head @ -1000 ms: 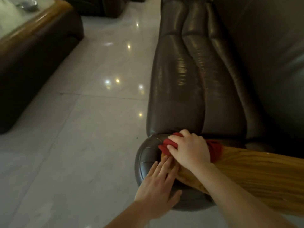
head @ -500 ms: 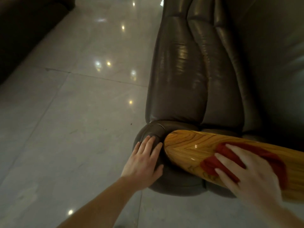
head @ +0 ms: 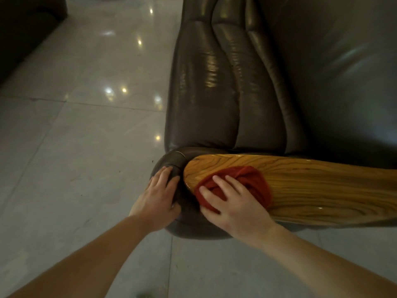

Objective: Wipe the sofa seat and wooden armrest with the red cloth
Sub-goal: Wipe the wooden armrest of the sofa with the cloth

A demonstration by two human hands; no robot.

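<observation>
The red cloth (head: 247, 179) lies bunched on the front end of the glossy wooden armrest (head: 322, 186). My right hand (head: 234, 203) presses down on the cloth, fingers spread over it. My left hand (head: 159, 196) rests flat on the rounded dark leather end of the arm (head: 171, 160), just left of the wood, holding nothing. The dark brown leather sofa seat (head: 204, 93) stretches away beyond the armrest, and part of it is hidden by the arm.
Shiny pale floor tiles (head: 86, 136) fill the left side and reflect ceiling lights. Another dark piece of furniture (head: 25, 29) stands at the top left corner. The sofa back (head: 343, 72) rises on the right.
My right hand has slid the cloth back along the wood from further right toward the armrest's front end. My left hand stays on the leather end.
</observation>
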